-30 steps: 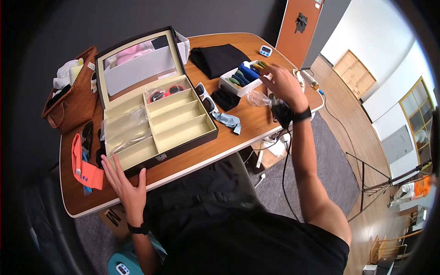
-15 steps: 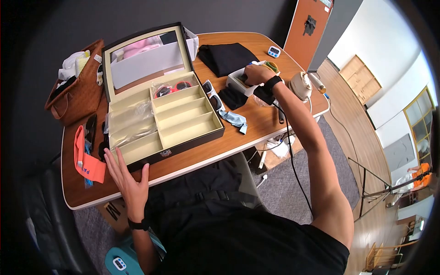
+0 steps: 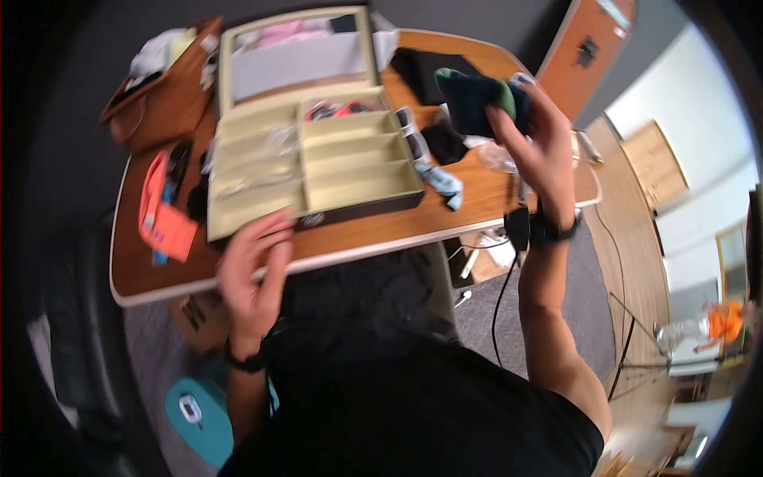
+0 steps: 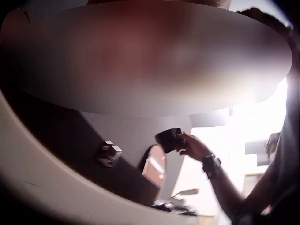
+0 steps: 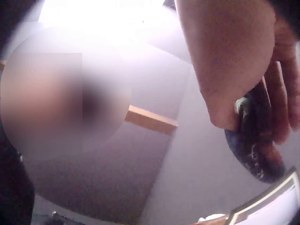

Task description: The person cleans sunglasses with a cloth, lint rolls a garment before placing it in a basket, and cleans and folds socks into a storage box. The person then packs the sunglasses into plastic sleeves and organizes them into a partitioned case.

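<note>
My right hand (image 3: 550, 151) holds up a folded dark sock (image 3: 473, 105) with green patches, gripped between thumb and fingers above the table's right side. In the right wrist view, the same sock (image 5: 255, 145) shows under the thumb, dark with small light marks. The left hand (image 3: 256, 274) is at the front left corner of a black display case (image 3: 362, 204), fingers loosely bent and holding nothing. Cream compartments line the case, whose windowed lid (image 3: 371, 48) stands raised. Red-framed sunglasses (image 3: 354, 109) in clear plastic lie in a back compartment; more clear plastic wrap (image 3: 258, 181) covers the left ones.
White sunglasses (image 3: 413, 133), a light blue cloth (image 3: 443, 184) and a black pouch (image 3: 447, 145) lie right of the case. An orange band (image 3: 168, 226) and a brown bag (image 3: 171, 99) are left. Folded black cloth (image 3: 417, 71) lies behind. A black cable (image 3: 498, 310) hangs by the right arm.
My right hand reached into the white box of socks, then lifted out the dark sock towards me. The left hand has shifted slightly and bent its fingers. The head view has moved.
</note>
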